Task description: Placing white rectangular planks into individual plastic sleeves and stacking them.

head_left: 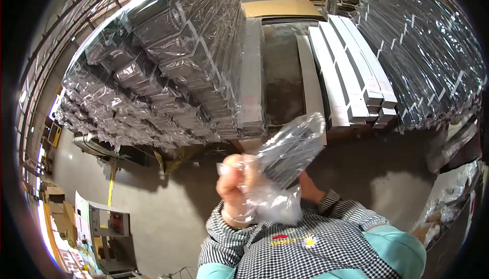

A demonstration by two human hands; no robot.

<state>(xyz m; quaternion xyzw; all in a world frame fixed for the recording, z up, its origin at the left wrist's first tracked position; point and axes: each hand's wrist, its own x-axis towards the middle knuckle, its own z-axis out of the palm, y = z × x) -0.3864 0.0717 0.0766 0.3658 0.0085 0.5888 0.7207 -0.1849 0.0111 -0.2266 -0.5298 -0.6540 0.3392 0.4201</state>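
Note:
In front of my body is a dark, flat bundle [293,157] in see-through plastic wrap, tilted with its far end up to the right. My left hand [237,182] is closed on the wrap at the bundle's near left end, slightly blurred by motion. Loose, crumpled film [280,205] bulges below these fingers, over my checked apron. My right hand [309,188] is under the bundle's right side. Its fingers are hidden behind the package, so their grip does not show.
A tall stack of plastic-wrapped dark bundles [168,65] rises at left. Long white cartons [351,70] lie right of centre, beside another strapped dark stack [428,55]. A grey cabinet [109,228] stands at lower left. Plastic-covered things [448,197] line the right edge.

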